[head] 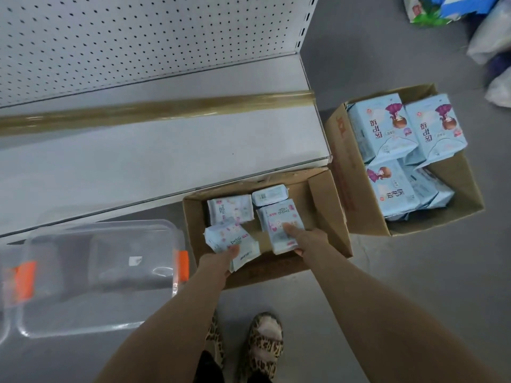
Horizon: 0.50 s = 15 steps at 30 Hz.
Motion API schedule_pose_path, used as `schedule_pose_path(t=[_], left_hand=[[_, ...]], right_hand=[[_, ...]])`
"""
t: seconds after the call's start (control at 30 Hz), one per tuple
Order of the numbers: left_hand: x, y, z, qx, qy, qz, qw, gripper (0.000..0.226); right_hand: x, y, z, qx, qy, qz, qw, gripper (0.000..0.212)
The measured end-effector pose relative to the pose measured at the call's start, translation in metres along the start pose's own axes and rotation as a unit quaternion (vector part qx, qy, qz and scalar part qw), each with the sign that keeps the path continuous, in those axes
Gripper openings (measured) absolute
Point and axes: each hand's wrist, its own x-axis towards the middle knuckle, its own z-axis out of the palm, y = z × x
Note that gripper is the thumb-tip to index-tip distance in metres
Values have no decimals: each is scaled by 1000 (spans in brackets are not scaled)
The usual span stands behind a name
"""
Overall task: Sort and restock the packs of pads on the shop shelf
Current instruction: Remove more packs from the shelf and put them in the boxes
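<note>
One big white metal shelf (138, 167) fills the top left. It has a flat, smooth deck, a pegboard back (138, 37) dotted with holes, and a shiny gold-tinted strip (166, 109) along the front lip of the tier above. The deck has loads of free room, and its front edge runs right behind the smaller box.

On the grey floor to the left is a clear plastic tub (110, 225) with rounded corners and orange clips. Off to the right is the larger cardboard box (343, 161), flaps open, with big glossy light-blue packs (381, 128) lying flat and overlapping inside.

The smaller cardboard box (329, 211) sits straight ahead, tucked between the tub and the big box, and it's about half full. The small packs of pads are in here, soft, pale, crinkly plastic rectangles. Two loose ones (229, 210) lie toward the far side.

The left hand (221, 258) grips a pack (226, 236) by its near end, and that one sits skewed, with its long side running diagonally. The right hand (307, 239) is clamped on another pack (282, 225), thumb on top, and its long axis points away toward the shelf. The hands are apart, both down inside the box.
</note>
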Motion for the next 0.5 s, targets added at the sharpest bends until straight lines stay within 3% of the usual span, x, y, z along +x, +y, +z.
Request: schedule_pose_path(t=[0.3,0.43,0.5], left_hand=[[110,-21,22,43,9,1,999,59],[142,-30,26,71,16,12,997,59],[144,-32,25,85,7,14,996,57]], right_hand=[[119,63,48,20,1,16,1000,56],[144,82,62,-17,10,16,1000,60],[138,82,63,-28,17,18,999,72]])
